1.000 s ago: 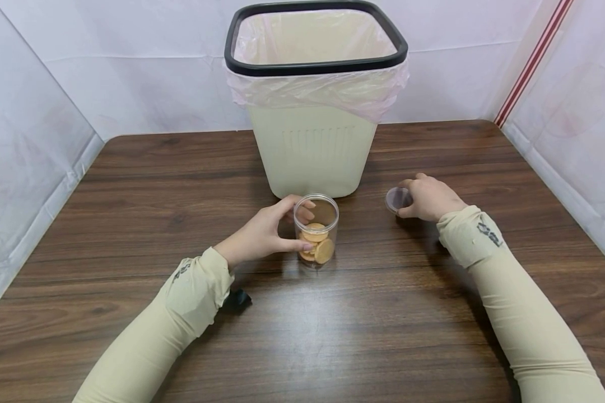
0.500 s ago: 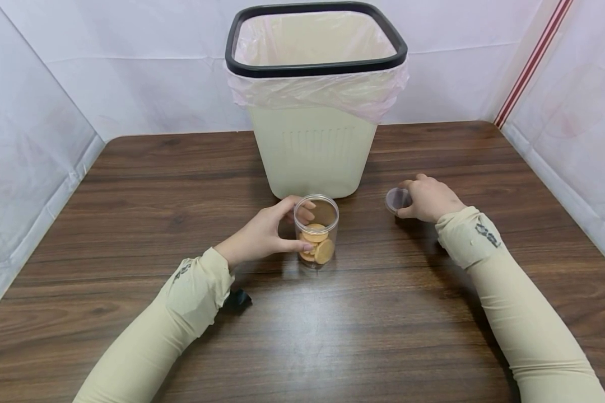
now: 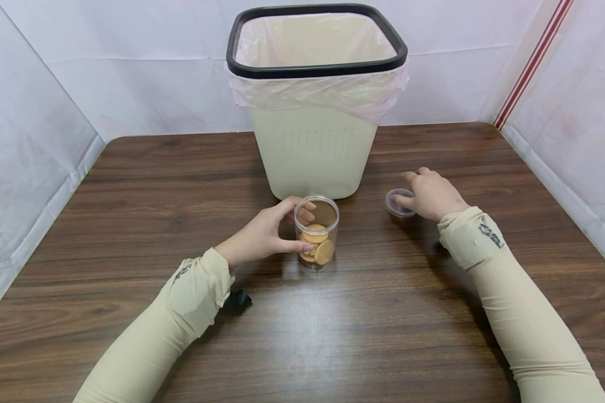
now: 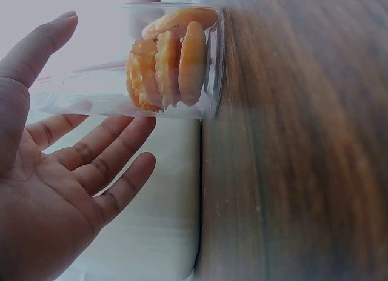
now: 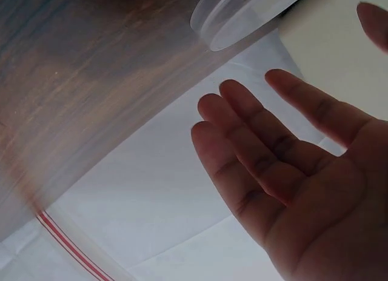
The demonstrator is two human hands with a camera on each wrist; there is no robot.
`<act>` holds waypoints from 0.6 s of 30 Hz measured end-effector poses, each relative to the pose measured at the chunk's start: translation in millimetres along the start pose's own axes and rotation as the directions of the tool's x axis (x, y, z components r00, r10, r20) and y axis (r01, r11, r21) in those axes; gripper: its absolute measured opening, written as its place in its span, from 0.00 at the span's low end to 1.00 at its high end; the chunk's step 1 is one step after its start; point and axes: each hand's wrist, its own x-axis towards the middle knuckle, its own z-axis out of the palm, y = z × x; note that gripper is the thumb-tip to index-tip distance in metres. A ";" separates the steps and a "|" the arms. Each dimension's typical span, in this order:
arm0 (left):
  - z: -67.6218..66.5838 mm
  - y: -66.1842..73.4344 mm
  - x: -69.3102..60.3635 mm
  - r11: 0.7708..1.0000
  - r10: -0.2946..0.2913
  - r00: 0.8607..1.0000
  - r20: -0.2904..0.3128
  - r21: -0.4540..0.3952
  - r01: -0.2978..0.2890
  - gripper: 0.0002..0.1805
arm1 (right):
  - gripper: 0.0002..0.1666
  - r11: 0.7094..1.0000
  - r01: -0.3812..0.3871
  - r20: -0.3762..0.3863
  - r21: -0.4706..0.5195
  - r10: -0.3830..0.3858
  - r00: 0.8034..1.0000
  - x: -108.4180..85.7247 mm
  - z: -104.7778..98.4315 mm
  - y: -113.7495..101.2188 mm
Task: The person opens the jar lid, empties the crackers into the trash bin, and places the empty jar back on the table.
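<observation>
A clear plastic jar [image 3: 327, 226] stands upright and without a cover on the wooden table. Several round golden biscuits [image 3: 324, 251] lie in its lower part; the left wrist view shows a few of these biscuits [image 4: 193, 63] on edge. My left hand [image 3: 267, 230] holds the jar from the left, thumb on the near side and fingers around the far side. To the right, a clear round lid [image 3: 395, 206] lies on the table. Over the lid's right edge hovers my right hand [image 3: 433, 196], fingers loosely extended; the right wrist view shows the lid [image 5: 242, 14] apart from the fingertips.
Behind the jar stands a cream bin [image 3: 315, 145] with a black rim and a pinkish liner. A small black piece [image 3: 238, 300] shows beside my left sleeve. White sheeting [image 3: 146, 84] surrounds the back and sides of the wooden table [image 3: 333, 347].
My right hand has let go of the lid and risen slightly off it; the lid now lies on the table. My left hand and the jar have kept their place.
</observation>
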 end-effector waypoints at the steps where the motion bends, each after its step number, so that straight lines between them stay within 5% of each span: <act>1: -0.2 0.3 -0.1 1.000 0.000 1.000 -0.001 -0.001 0.000 0.34 | 0.37 1.000 0.000 -0.007 0.001 0.000 1.000 0.0 -0.5 -0.1; 18: -0.5 0.3 0.1 1.000 0.011 1.000 0.002 -0.003 -0.011 0.34 | 0.37 0.997 -0.016 -0.083 0.071 0.022 0.996 0.9 -2.3 -0.4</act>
